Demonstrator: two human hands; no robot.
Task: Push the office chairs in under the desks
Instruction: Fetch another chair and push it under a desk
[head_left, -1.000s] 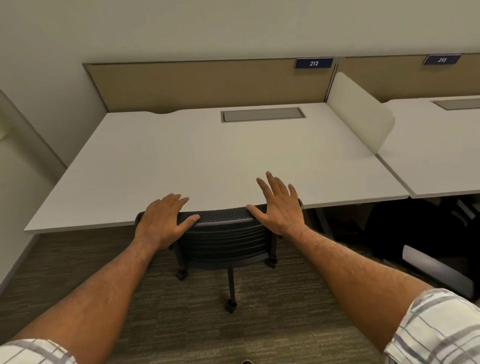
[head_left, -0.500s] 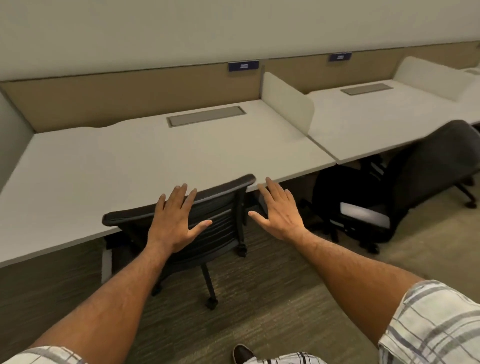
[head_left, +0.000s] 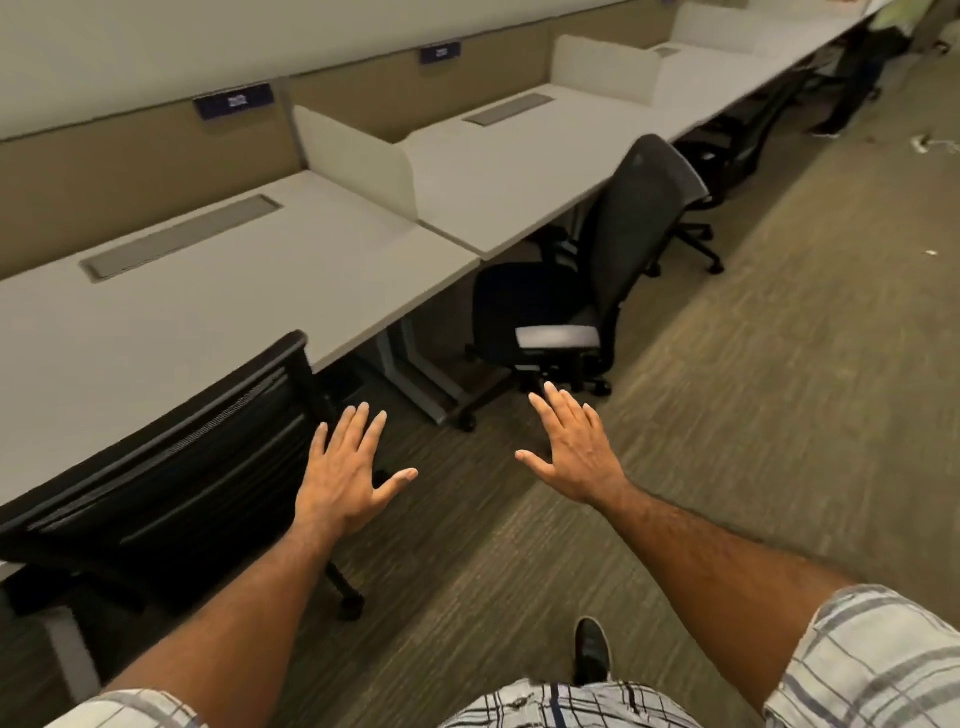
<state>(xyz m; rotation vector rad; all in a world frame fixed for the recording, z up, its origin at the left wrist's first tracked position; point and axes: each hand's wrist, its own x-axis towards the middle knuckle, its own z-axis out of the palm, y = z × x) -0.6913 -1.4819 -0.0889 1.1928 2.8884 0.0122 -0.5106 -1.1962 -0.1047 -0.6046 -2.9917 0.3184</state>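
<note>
A black mesh-backed chair stands at lower left, its back against the edge of the first white desk. My left hand hovers just right of that chair, fingers spread, touching nothing. My right hand is held out over the carpet, also spread and empty. A second black office chair stands out from the neighbouring desk, turned sideways with its grey armrest toward me. It is beyond my right hand.
A row of white desks with cream dividers runs to the upper right, with more dark chairs farther along. Open carpet lies to the right. A desk leg stands between the two chairs. My shoe is below.
Both hands have come off the first chair's back. The view has swung right, so the first chair slid to the lower left and the second chair came fully into sight.
</note>
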